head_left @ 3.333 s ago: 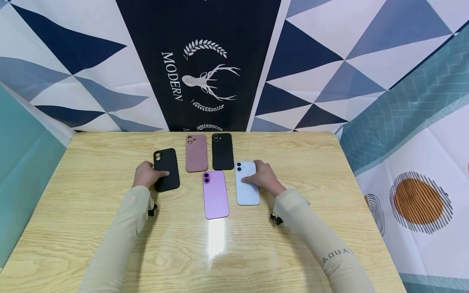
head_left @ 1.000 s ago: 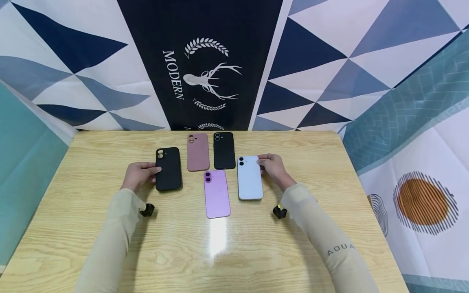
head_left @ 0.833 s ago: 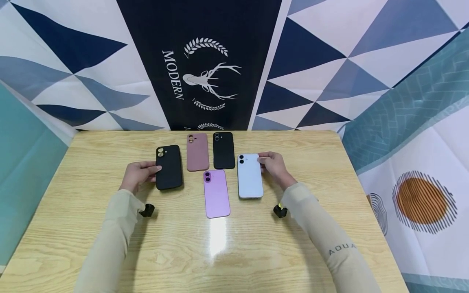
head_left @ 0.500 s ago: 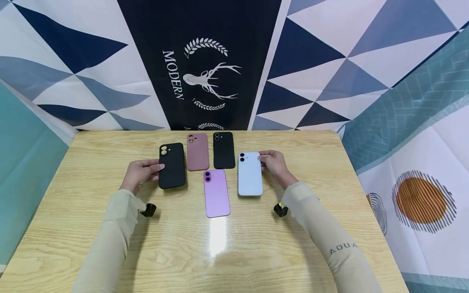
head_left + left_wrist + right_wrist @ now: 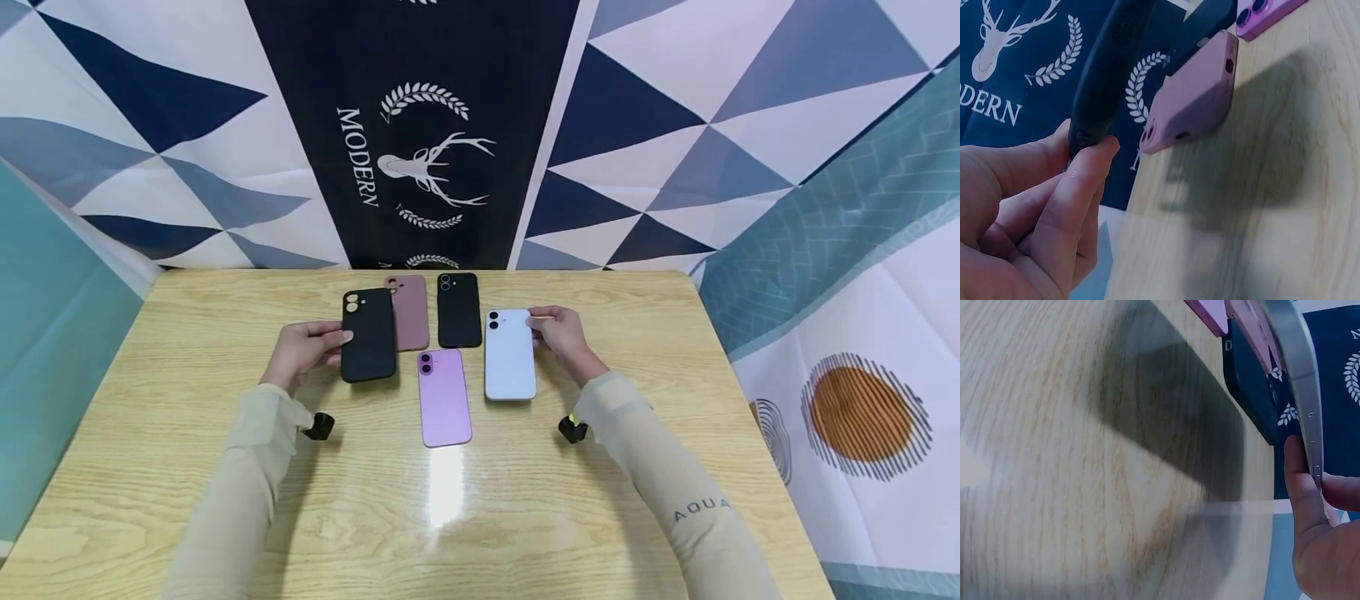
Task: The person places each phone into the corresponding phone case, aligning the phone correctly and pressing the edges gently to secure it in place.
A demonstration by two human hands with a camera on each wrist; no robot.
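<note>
In the head view my left hand (image 5: pixel 303 352) pinches the left edge of a black phone case (image 5: pixel 368 337) with open camera cutouts. The wrist view shows that case (image 5: pixel 1107 69) edge-on, held up off the table between thumb and fingers. It overlaps the left part of a pink phone case (image 5: pixel 412 318) in the head view. On the other side, my right hand (image 5: pixel 562 337) grips the right edge of a pale white-blue phone (image 5: pixel 511 358) near its top. Its silver side frame (image 5: pixel 1305 387) shows in the right wrist view, raised above the table's surface.
At the table's far edge, right of the pink case, lies another black phone-shaped piece (image 5: pixel 459 310) with camera rings. A purple phone (image 5: pixel 444 400) rests nearer, between my hands. Patterned cloth (image 5: pixel 420 167) hangs behind the wooden table (image 5: pixel 450 533).
Both thumbs have shifted from the backs of the case and phone to their edges. The black case has risen and moved right towards the pink one; the white-blue phone has risen and moved slightly away.
</note>
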